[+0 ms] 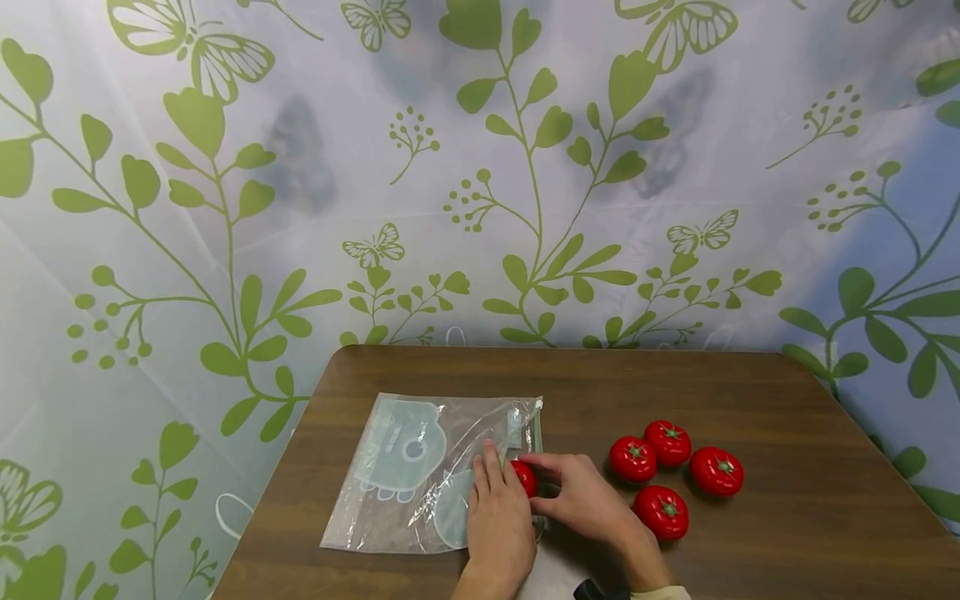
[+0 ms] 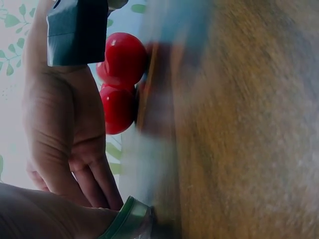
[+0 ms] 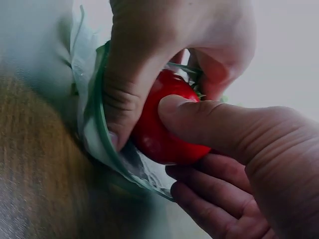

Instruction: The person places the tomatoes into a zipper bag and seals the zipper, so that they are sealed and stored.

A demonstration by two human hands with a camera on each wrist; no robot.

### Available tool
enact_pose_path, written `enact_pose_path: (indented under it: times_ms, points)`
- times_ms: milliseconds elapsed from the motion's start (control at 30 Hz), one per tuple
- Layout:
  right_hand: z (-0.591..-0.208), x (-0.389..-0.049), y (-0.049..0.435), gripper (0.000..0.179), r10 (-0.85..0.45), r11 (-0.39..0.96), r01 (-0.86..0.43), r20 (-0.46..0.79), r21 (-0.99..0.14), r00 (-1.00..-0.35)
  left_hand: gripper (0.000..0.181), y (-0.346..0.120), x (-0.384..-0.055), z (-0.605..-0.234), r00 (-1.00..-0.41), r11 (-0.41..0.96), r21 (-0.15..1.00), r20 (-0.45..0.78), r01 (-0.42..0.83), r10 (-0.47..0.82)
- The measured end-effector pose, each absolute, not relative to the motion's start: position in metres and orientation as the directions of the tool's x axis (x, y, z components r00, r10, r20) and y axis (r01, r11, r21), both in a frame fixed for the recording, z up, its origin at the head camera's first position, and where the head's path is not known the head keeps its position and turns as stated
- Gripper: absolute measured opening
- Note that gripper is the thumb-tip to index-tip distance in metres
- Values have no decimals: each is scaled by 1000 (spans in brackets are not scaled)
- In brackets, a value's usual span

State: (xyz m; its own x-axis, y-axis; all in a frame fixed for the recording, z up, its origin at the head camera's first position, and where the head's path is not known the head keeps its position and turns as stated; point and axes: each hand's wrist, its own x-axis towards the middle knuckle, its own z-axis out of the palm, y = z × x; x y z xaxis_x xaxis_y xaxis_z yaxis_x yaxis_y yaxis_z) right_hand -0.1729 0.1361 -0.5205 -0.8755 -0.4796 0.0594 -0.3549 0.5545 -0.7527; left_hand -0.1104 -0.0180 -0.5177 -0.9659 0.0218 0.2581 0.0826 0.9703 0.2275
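A clear zip bag (image 1: 352,525) with pale blue cartoon prints lies flat on the table, its mouth towards the right. My left hand (image 1: 498,517) lies over its open end; in the right wrist view the left thumb (image 3: 122,107) reaches inside the green zip edge (image 3: 103,119). At that mouth my right hand (image 1: 588,500) grips a glossy red tomato (image 3: 167,142), its thumb on the near side and fingers beneath. The tomato sits partly within the opening, and the left hand hides some of it in the head view.
Several more tomatoes (image 1: 633,459) with green stems stand grouped on the brown wooden table (image 1: 810,500), right of my right hand. Behind the table hangs a pale curtain (image 1: 420,250) with green leaves and butterflies.
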Motion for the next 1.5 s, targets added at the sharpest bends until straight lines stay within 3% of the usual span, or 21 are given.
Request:
enact_pose_path:
  times_ms: [267, 767, 1100, 1500]
  points:
    - [-531, -176, 124, 56, -464, 566, -403, 125, -719, -877, 89, -18, -111, -523, -941, 980, 180, 337, 85, 19]
    - [-538, -178, 130, 55, -482, 460, -347, 98, -818, -870, 83, -17, -112, -518, -950, 980, 190, 312, 64, 2]
    - [-537, -181, 124, 50, -488, 507, -382, 108, -773, -866, 67, -17, -110, -519, -944, 986, 159, 329, 59, 4]
    - [-536, -187, 113, 48, -495, 524, -421, 138, -740, -858, 67, -18, -112, -519, -942, 990, 129, 336, 49, 3]
